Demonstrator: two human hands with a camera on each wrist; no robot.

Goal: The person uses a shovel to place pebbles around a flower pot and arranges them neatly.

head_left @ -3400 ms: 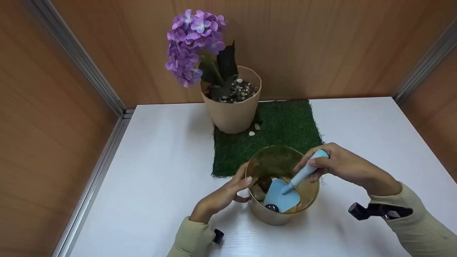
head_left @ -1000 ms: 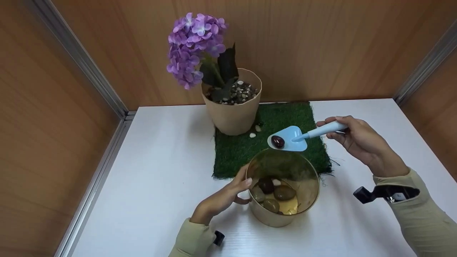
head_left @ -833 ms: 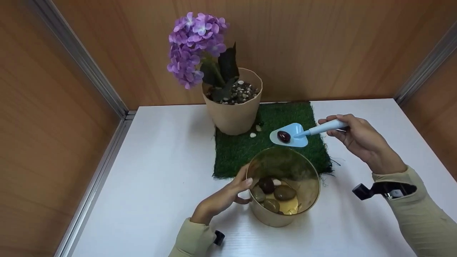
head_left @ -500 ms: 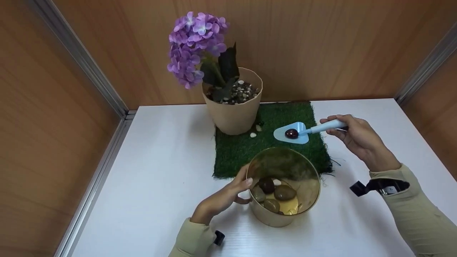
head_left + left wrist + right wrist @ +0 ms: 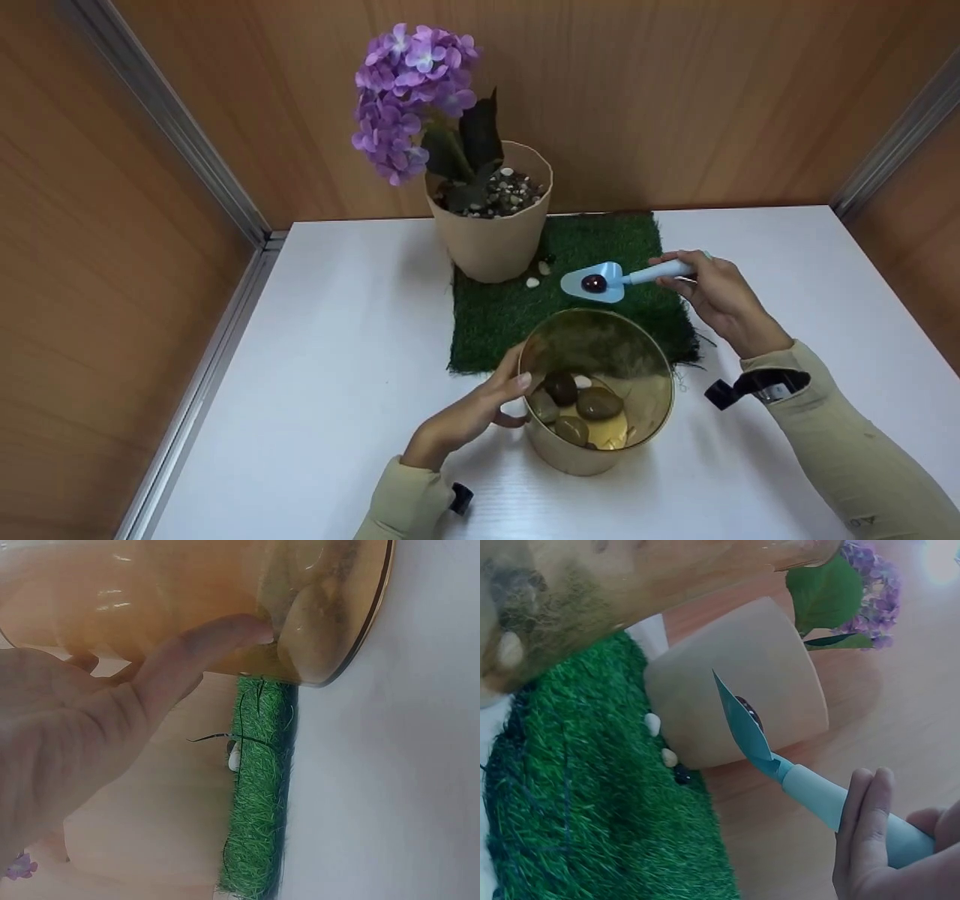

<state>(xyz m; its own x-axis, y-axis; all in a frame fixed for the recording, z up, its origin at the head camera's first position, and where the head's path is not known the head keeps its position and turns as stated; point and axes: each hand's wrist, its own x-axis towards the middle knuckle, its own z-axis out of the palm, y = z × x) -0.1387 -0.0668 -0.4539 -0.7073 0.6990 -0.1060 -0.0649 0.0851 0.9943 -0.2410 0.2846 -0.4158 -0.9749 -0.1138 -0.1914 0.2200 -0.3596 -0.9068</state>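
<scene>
My right hand (image 5: 724,300) grips the handle of a small light-blue trowel (image 5: 611,291), held level above the green turf mat. A dark red, glossy stone (image 5: 594,283) lies in its blade; the right wrist view shows the trowel (image 5: 742,724) edge-on, with the stone just peeking over the rim. Around the left side of a clear amber tub (image 5: 652,405) curls my left hand (image 5: 472,405), thumb near the rim. Several brown and grey stones (image 5: 598,403) and a small white one sit at the tub's bottom. Up close, the left wrist view has the hand (image 5: 97,712) against the tub wall.
A beige pot (image 5: 491,244) with gravel and a purple hydrangea (image 5: 412,97) stands on the back left of the turf mat (image 5: 495,330). Small pebbles (image 5: 532,283) lie by its base. Wooden panels (image 5: 675,97) enclose the white table (image 5: 337,337) behind and at the sides.
The trowel has come up out of the tub with the dark red stone, over the mat. The stone slid back along the blade; lately the right hand shifted left. The left hand stays put.
</scene>
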